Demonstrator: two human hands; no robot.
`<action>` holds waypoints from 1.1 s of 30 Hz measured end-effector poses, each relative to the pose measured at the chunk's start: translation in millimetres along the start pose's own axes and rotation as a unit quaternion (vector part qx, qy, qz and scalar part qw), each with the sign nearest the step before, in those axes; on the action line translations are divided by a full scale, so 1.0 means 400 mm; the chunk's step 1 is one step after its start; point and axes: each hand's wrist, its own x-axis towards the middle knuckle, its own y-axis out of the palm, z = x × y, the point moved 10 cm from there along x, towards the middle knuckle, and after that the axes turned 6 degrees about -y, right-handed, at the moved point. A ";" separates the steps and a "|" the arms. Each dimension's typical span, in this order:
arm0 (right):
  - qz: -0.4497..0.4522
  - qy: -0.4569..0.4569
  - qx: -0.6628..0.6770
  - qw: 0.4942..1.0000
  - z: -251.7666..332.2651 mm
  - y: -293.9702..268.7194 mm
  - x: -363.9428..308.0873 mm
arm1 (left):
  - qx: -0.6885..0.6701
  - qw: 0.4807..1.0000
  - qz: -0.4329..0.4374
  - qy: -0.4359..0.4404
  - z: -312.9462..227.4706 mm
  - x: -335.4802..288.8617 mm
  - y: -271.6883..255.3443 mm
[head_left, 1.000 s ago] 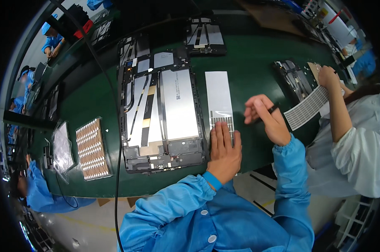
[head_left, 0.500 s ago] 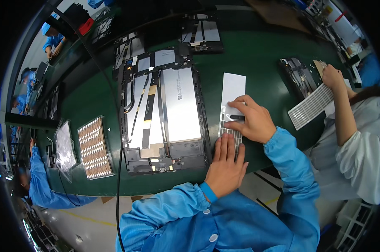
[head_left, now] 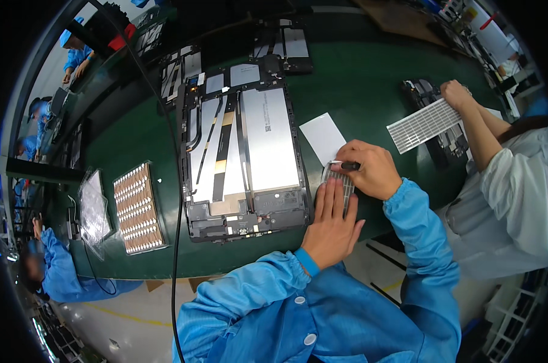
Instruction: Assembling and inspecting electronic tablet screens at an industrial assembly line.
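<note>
My left hand [head_left: 331, 233] lies flat, fingers stretched out and slightly apart, over a sheet of small gridded labels [head_left: 348, 186]. Just above those fingertips, my right hand [head_left: 374, 172] pinches a small black tool [head_left: 350, 166], its thin tip at the upper end of the grid. What kind of tool it is, I cannot make out. A blank white sheet part [head_left: 323, 138] slants up and left from there; whether it is joined to the grid is hidden. Left of my hands lies an opened flat electronic device [head_left: 268, 145] with silver plates, dark ribbon cables and a black frame.
Further left are a tray of rows of small brown-and-white parts [head_left: 139, 209] and a clear plastic packet [head_left: 95, 209]. A black cable [head_left: 176, 266] hangs in front. More opened devices [head_left: 295, 45] lie behind. At right, a co-worker's hand [head_left: 458, 97] holds a gridded label sheet [head_left: 424, 125].
The white sheet part has swung from upright to a leftward slant. The big device sits slightly further right and up. The co-worker's label sheet has moved left and up.
</note>
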 end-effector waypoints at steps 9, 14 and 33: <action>-0.175 0.133 0.240 0.946 -0.097 -0.107 -0.050 | 0.002 1.000 -0.001 0.000 -0.004 0.005 -0.003; -0.230 0.152 0.491 0.827 -0.150 -0.112 -0.047 | 0.000 1.000 0.007 -0.015 -0.008 0.004 -0.009; -0.099 0.202 0.414 0.882 -0.155 0.017 -0.033 | 0.041 0.999 -0.022 -0.003 -0.003 0.037 -0.022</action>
